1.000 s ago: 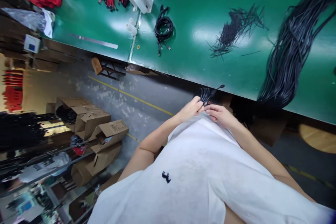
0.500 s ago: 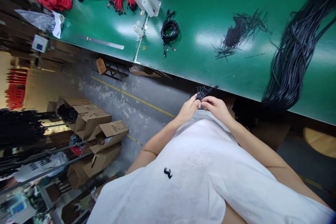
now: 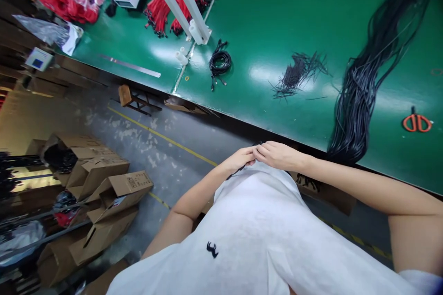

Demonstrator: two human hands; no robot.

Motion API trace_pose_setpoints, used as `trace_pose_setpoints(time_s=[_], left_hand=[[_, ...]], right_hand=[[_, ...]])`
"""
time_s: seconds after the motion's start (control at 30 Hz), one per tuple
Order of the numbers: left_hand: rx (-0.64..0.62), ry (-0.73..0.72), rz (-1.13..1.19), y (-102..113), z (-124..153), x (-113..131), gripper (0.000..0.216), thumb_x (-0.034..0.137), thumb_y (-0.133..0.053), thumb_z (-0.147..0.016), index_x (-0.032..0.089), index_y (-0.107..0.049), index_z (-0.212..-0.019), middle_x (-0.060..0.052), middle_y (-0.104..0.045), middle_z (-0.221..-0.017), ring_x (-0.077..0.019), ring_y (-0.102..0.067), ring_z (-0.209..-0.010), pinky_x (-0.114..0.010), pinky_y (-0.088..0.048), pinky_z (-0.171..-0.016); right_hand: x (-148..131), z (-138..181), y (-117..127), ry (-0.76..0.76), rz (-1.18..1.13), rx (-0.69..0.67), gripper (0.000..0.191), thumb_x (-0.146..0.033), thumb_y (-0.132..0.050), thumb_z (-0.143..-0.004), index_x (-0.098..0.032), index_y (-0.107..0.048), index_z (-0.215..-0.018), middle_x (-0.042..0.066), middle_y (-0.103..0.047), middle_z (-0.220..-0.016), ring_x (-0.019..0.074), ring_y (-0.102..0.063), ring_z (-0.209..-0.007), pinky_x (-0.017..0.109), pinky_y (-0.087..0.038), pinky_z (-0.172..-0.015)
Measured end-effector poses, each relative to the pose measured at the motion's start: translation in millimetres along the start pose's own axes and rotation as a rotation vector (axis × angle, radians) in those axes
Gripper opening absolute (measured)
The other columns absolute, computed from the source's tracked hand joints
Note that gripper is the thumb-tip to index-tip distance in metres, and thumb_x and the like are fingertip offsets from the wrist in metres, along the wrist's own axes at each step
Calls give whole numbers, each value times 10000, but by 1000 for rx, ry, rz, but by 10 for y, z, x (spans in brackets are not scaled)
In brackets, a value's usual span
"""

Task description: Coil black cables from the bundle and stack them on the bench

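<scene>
The left hand [image 3: 240, 159] clamps black cables [image 3: 237, 172], likely light, flexible and best held bundled; at its 3 o'clock, the right hand's [image 3: 273, 154] grip cannot be determined.

Free rm btwn coil [image 3: 217, 72] & strips [image 3: 293, 74]

- plain white shirt [image 3: 249, 239], pretty loose, with soft folds down the front
- tiny black logo [image 3: 212, 250] on the left chest, kinda squiggly, can't make out what it is
- short white sleeves [image 3: 420, 281] ending above the elbow, so forearms [image 3: 204, 189] and fingers [image 3: 268, 150] are bare
</scene>
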State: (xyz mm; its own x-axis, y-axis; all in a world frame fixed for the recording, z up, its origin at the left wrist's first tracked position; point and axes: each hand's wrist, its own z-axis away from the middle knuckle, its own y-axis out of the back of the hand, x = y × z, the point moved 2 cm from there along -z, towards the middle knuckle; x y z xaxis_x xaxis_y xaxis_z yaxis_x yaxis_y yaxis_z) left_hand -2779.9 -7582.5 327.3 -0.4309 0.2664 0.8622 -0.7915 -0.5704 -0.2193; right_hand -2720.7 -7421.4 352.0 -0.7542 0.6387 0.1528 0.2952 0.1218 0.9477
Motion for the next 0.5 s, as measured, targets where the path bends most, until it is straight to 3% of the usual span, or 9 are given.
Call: trace_pose_setpoints(time_s=[0.27,0.5], left_hand=[[14,34,82,-22,-106,59,487,570,-779,-686,165,-518,-765,73,-438,-564,-58,-361,-523,-226,-248,-513],[43,27,77,34,-207,33,377,427,-769,-680,180,-508,-796,89,-440,-560,-56,-376,-507,-214,-248,-493]], right_hand=[[11,-96,114,57,239,-60,284,-73,-430,-942,-119,-632,-748,61,-486,-715,190,-461,-690,354,-244,-616],[85,-250,111,139,262,-227,268,-66,-433,-914,-102,-685,-831,97,-552,-753,213,-497,-723,356,-265,-617]])
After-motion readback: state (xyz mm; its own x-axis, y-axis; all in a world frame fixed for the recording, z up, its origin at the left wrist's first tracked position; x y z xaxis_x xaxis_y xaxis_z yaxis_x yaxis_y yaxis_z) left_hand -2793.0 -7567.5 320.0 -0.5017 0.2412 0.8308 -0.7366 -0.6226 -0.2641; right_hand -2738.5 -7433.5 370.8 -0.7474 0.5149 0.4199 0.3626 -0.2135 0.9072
